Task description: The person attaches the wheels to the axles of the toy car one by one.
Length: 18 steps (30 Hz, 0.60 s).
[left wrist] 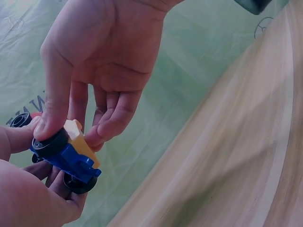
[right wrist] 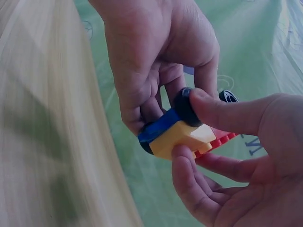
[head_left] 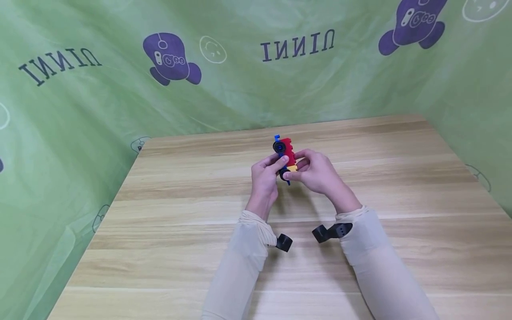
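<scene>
A small building-block toy car [head_left: 290, 149] is held above the table between both hands. It has a blue chassis [left wrist: 71, 163], black wheels [head_left: 279, 147], a red studded section [right wrist: 222, 139] and a yellow block [right wrist: 173, 137] at its near end. My left hand [head_left: 265, 178] grips the chassis from the left, its thumb lying along the car's side. From the right, my right hand [head_left: 318, 171] pinches the near end. Its thumb [right wrist: 213, 109] presses a black wheel, while a fingertip touches the yellow block. Fingers hide part of the car's middle.
Below the hands lies a wood-grain table [head_left: 192, 262]. A green printed cloth [head_left: 240, 98] hangs behind it and along its sides. Black wrist cameras [head_left: 284, 242] stick out from both sleeves, close to each other.
</scene>
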Motion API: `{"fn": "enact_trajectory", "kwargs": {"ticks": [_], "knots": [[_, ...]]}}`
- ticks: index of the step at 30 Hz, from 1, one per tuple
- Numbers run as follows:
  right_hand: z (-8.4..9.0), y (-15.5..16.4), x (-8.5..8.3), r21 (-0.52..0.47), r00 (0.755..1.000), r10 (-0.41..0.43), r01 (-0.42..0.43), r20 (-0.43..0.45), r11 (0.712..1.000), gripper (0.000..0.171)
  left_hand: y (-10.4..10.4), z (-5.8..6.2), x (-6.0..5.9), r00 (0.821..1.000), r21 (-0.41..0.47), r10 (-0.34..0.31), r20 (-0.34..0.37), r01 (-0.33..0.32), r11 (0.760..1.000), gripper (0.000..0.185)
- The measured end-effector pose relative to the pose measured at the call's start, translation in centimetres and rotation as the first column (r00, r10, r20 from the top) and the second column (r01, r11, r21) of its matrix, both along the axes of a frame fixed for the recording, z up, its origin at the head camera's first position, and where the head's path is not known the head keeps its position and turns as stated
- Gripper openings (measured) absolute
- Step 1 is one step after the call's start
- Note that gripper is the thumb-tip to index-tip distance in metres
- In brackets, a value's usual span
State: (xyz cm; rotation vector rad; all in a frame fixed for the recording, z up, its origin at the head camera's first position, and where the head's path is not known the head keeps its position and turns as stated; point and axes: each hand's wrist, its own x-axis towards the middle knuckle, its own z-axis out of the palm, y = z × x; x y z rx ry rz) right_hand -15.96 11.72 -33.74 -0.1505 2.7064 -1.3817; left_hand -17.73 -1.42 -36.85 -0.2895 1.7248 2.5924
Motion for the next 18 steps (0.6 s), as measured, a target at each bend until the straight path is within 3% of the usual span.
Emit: {"fn": "enact_trajectory", "kwargs": {"ticks": [5,13,18], "knots": [[0.1,0.7,-0.2,-0.015,0.998,0.042,-0.041,0.039,0.999,0.063,-0.2,0.1,-0.1,1.000,-0.045,-0.028,0.007,0.028,0.999,0.035],[-0.1,1.6,-0.5,-0.223,0.990,0.084,-0.057,0.111,0.973,0.049,-0.7,0.2,0.0,0.995,-0.086,-0.090,-0.031,0.088,0.992,0.032],[-0.4,1.6,-0.9,-0.209,0.993,0.040,-0.015,0.115,0.978,0.046,-1.3,0.0,-0.3,0.991,-0.204,-0.123,0.049,0.130,0.970,0.032]]}}
